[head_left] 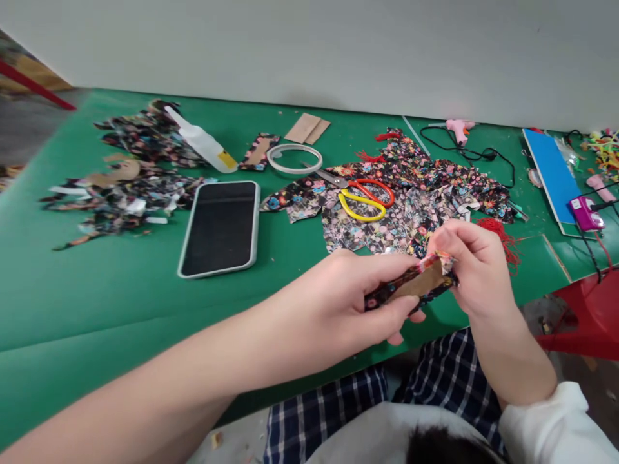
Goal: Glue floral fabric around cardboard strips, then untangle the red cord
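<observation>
My left hand (345, 303) and my right hand (471, 261) together pinch a small brown cardboard piece wrapped in black floral fabric (418, 283), held above the near edge of the green table (120, 309). The left fingers close on its left end, and the right thumb and fingers press the fabric at its right end. Just behind the hands lies a spread of the same floral fabric (401, 193). Scissors with red and yellow handles (365, 196) rest on that fabric.
A phone (220, 225) lies face up at centre left, beside a pile of fabric scraps (128, 174) and a white glue bottle (203, 145). Further back are a tape ring (294, 158), cardboard pieces (307, 129), a pink glue gun (458, 129), a blue board (554, 171) and red thread (503, 235).
</observation>
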Demonstrator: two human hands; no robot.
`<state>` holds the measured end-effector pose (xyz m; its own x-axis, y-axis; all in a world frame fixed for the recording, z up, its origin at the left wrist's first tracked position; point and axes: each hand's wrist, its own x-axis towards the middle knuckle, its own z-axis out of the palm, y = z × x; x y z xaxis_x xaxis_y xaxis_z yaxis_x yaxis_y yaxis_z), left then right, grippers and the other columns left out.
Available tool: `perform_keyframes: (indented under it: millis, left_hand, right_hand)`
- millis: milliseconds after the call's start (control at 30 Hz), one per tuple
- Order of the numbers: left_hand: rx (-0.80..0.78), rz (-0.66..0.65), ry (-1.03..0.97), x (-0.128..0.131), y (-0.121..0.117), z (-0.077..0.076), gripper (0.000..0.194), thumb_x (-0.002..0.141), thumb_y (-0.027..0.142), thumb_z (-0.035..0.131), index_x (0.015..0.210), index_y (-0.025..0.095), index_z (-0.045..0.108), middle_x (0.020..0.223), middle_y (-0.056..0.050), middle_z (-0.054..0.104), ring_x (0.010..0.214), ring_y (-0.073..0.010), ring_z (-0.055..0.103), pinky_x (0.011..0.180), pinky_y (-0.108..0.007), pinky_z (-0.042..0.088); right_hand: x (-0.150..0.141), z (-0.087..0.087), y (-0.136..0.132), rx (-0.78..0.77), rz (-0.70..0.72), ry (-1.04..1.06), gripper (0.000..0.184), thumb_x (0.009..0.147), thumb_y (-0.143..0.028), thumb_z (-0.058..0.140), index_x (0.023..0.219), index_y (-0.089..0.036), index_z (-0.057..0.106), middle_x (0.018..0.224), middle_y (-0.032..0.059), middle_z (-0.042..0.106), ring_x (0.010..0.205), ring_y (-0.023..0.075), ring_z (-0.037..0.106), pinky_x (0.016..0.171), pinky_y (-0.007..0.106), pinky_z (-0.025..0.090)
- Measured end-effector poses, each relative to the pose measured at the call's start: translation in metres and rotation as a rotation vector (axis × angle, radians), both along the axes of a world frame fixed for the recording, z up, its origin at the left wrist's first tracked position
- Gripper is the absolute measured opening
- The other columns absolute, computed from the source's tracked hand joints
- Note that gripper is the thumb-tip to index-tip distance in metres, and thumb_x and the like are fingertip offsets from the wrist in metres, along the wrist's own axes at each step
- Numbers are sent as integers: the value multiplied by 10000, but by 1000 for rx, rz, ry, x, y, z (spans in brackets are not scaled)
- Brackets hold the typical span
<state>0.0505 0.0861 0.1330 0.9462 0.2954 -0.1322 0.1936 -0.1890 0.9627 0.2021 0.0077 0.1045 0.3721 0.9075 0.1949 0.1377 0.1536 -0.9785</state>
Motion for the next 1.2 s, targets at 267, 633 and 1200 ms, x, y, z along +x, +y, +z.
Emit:
perform_keyframes:
  millis: [267,633,1200]
  left_hand:
    - [-28,13,24,0,2,0,90,830,197,523,788,184,602,628,56,671,472,-52,599,485,-115,477]
    - [-119,85,46,-1,5,-1,141,809,246,554,915,201,635,614,54,667,449,-74,601,364,-99,431]
    - [94,63,-4,0,3,-2,91,795,167,502,754,188,581,660,57,676,528,-61,610,479,-110,451]
  right_hand:
    - [3,5,-5,68,-47,-282,354,831,-433,573,575,-189,566,479,-65,468,451,36,408,420,173,324]
    - [7,0,-4,-7,18,-100,276,772,-459,638,686,-196,646,544,-49,580,434,45,463,378,167,356]
    - [-2,4,-9,316,-193,-670,185,792,-219,635,616,-211,580,545,-58,558,506,56,459,471,218,363]
